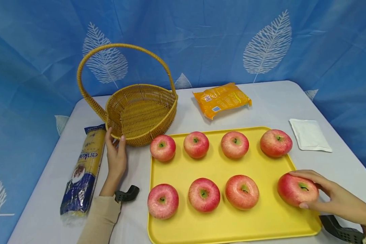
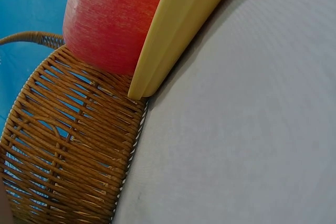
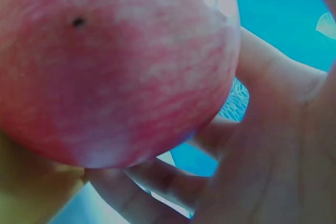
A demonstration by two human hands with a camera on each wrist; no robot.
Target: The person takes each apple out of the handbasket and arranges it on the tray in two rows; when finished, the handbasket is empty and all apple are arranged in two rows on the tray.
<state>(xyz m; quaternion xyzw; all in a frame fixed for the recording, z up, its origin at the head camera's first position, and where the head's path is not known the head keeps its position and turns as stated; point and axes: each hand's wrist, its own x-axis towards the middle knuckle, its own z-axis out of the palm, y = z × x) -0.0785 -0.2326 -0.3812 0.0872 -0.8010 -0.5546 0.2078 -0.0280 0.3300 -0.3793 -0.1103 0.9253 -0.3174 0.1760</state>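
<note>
A: Right hand (image 1: pixel 338 200)?
B: Fingers curled round the apple (image 1: pixel 297 189) at the front right corner of the yellow tray (image 1: pixel 231 227).
A: Left hand (image 1: pixel 116 156)?
B: Flat on the tabletop (image 1: pixel 292 101), fingers straight, tips touching the wicker basket (image 1: pixel 140 113). Noodle packet (image 1: pixel 83 169) just beside it.

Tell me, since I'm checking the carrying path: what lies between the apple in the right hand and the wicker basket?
In the head view, the other apples on the yellow tray lie between the held apple and the basket.

Apple (image 2: pixel 113 17) behind tray rim (image 2: pixel 178 30), above basket (image 2: pixel 68 150).
</note>
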